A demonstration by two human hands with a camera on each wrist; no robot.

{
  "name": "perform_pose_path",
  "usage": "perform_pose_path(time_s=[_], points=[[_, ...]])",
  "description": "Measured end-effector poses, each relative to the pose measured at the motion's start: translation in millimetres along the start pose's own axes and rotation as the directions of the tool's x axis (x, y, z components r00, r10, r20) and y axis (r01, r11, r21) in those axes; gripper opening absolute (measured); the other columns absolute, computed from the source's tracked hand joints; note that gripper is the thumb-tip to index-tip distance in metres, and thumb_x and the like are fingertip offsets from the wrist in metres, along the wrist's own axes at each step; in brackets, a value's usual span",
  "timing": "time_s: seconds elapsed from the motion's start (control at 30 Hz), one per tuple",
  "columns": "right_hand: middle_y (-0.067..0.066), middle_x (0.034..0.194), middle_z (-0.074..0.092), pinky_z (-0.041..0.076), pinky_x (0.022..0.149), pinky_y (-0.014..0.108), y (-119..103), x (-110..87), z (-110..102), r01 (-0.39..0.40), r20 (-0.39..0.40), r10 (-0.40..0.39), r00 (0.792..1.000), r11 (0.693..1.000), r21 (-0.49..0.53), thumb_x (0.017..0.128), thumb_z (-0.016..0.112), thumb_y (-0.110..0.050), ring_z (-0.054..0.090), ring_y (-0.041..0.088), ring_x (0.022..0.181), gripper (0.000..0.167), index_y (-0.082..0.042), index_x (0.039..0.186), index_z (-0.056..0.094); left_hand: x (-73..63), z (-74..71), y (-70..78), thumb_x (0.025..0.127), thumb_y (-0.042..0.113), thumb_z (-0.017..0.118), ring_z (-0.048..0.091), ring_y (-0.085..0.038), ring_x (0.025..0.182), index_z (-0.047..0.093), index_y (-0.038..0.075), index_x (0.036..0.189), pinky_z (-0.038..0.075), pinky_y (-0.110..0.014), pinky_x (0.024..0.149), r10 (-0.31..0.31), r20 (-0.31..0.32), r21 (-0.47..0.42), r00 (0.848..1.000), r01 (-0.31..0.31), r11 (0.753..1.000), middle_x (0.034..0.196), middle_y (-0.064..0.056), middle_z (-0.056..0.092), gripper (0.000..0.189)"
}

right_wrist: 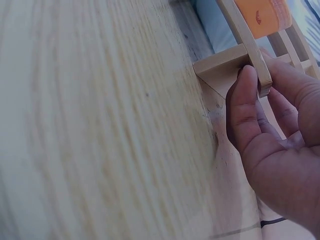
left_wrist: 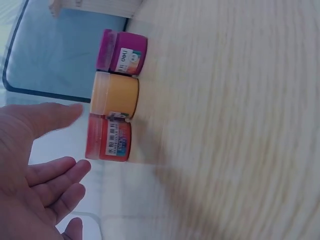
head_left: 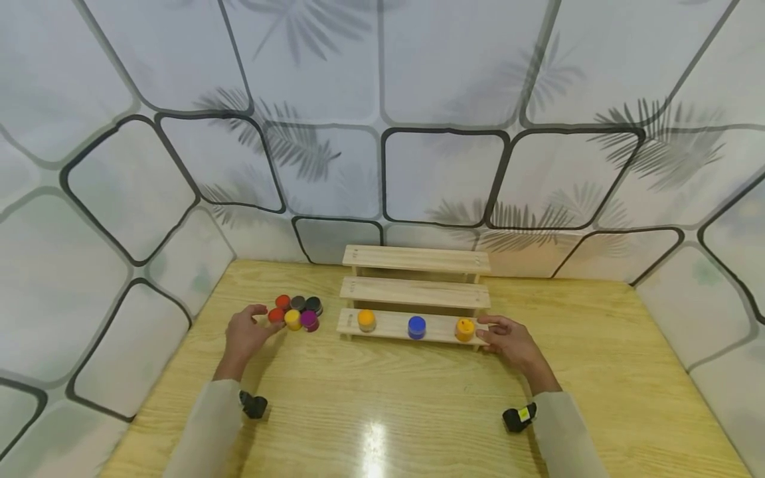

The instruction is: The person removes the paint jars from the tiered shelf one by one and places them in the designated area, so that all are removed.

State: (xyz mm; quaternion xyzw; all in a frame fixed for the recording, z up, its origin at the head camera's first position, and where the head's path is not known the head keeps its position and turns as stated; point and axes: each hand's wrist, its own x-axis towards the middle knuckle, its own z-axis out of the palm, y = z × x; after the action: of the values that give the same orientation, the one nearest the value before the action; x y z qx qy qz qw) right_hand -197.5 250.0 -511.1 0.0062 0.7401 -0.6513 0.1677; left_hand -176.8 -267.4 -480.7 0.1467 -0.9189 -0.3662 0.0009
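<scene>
Head: shows three-tier wooden rack [head_left: 414, 291] on table [head_left: 382, 392]; bears two orange jars [head_left: 366, 320] and one blue jar [head_left: 416, 326] along lowest step [head_left: 391, 323]. Left of rack, six clustered jars [head_left: 293, 319].
Left wrist: shows left hand [left_wrist: 22, 190], loosely spread, empty, near red jar [left_wrist: 109, 137].
Right wrist: shows right hand [right_wrist: 280, 167], pinching lowest step's end.

A three-tier wooden rack [head_left: 414, 291] stands on the table [head_left: 335, 398], its lowest tier bearing a yellow-orange jar [head_left: 366, 320] near the left end, a blue jar [head_left: 416, 327] around the middle and an orange jar [head_left: 465, 330] near the right end. Left of the rack, the left hand [head_left: 247, 333] is at a cluster of six jars [head_left: 293, 320]: two red, one yellow, one purple, two dark. The right hand [head_left: 510, 342] touches the right end of the rack's lowest tier.
</scene>
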Motion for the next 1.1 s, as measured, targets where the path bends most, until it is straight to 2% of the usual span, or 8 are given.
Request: perform_pose_path(time_s=[0.17,0.33,0.57,0.73,0.83,0.97,1.1], points=[[-0.007,0.086,0.06,0.056,0.075,0.027,0.5,-0.5,0.5,-0.001,-0.008,0.001,1.0,1.0,0.021,0.089,0.066,-0.016,0.063,0.005,0.08,0.038,-0.002,0.123,0.056,-1.6,-3.4,2.2,0.087,0.038,0.065,0.044,-0.039,0.114,0.05,-0.001,0.129,0.042,-0.05,0.086,0.01,-0.013,-0.013,1.0,-0.01,1.0,0.128,-0.026,0.047,0.059],[-0.007,0.085,0.058,0.056,0.074,0.027,1.6,0.2,0.4,-0.006,-0.011,0.006,1.0,1.0,0.029,0.088,0.067,-0.015,0.062,0.005,0.078,0.036,-0.003,0.121,0.058,-3.7,-2.9,9.5,0.089,0.031,0.063,0.045,-0.038,0.112,0.051,-0.001,0.127,0.042,-0.045,0.083,0.062,-0.052,-0.028,0.997,-0.064,0.998,0.126,-0.026,0.049,0.051],[-0.008,0.083,0.056,0.056,0.075,0.027,1.8,0.8,0.0,0.005,0.0,-0.005,1.0,1.0,0.024,0.089,0.066,-0.016,0.061,0.004,0.077,0.042,0.001,0.125,0.054,-6.7,3.1,23.9,0.088,0.027,0.066,0.044,-0.033,0.108,0.053,0.0,0.126,0.037,-0.038,0.079,0.102,-0.092,-0.09,0.99,-0.111,0.99,0.123,-0.022,0.051,0.048],[-0.007,0.088,0.06,0.056,0.076,0.027,1.3,0.5,-1.0,0.008,0.001,-0.008,1.0,1.0,0.0,0.089,0.067,-0.019,0.063,0.005,0.082,0.049,0.004,0.128,0.05,-9.9,7.3,37.2,0.086,0.026,0.068,0.046,-0.033,0.105,0.054,0.001,0.125,0.038,-0.035,0.077,0.136,-0.118,-0.104,0.984,-0.149,0.983,0.119,-0.021,0.053,0.048],[-0.007,0.089,0.063,0.056,0.075,0.027,1.9,0.8,-1.8,0.012,0.003,-0.012,1.0,1.0,-0.003,0.089,0.066,-0.019,0.063,0.005,0.083,0.048,0.003,0.128,0.051,-10.6,12.8,44.0,0.086,0.025,0.068,0.047,-0.033,0.106,0.054,0.002,0.125,0.04,-0.037,0.08,0.146,-0.12,-0.122,0.982,-0.161,0.979,0.118,-0.021,0.052,0.047],[-0.007,0.088,0.062,0.055,0.075,0.026,2.6,0.9,-2.2,0.012,-0.001,-0.012,1.0,1.0,-0.004,0.089,0.066,-0.019,0.063,0.005,0.082,0.045,0.002,0.127,0.052,-11.3,22.1,53.3,0.087,0.026,0.068,0.047,-0.036,0.112,0.054,0.002,0.125,0.043,-0.046,0.091,0.17,-0.084,-0.154,0.982,-0.181,0.971,0.123,-0.022,0.05,0.047],[-0.007,0.088,0.062,0.055,0.076,0.026,2.3,0.4,-1.4,0.011,-0.003,-0.011,1.0,1.0,-0.014,0.089,0.066,-0.02,0.063,0.005,0.083,0.047,0.002,0.129,0.052,-13.0,30.4,62.5,0.086,0.025,0.07,0.048,-0.038,0.111,0.056,0.002,0.123,0.041,-0.051,0.094,0.22,-0.078,-0.177,0.972,-0.231,0.957,0.12,-0.022,0.052,0.046]])
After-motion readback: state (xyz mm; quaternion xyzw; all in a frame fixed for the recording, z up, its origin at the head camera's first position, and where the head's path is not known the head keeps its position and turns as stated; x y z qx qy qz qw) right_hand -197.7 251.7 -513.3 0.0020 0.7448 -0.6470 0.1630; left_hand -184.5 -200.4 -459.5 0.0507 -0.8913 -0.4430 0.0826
